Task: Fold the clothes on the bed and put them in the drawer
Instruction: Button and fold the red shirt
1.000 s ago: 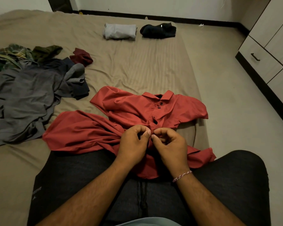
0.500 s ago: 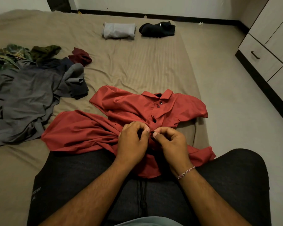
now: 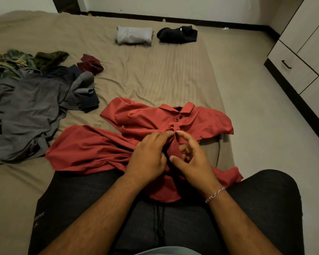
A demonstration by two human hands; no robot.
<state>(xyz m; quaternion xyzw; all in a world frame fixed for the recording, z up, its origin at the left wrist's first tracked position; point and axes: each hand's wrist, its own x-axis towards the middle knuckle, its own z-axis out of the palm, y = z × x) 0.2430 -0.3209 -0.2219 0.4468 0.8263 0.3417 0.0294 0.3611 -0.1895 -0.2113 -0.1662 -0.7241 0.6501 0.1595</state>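
red cloth of the polo shirt (image 3: 151, 142) lies crumpled on the bed (image 3: 155, 74) at six o'clock, our left hand (image 3: 147, 157) and right hand (image 3: 191, 159) both pinching its button placket. if we fold it bunched like this, we judge creases could set in. the drawer (image 3: 291, 70) at three o'clock is closed, its contents hidden.

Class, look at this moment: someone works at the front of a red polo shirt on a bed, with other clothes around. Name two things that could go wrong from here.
1. The red polo shirt lies bunched and twisted, partly over the lap; folded like this, it would likely crease.
2. The black folded garment sits close to the bed edge and might get knocked to the floor.
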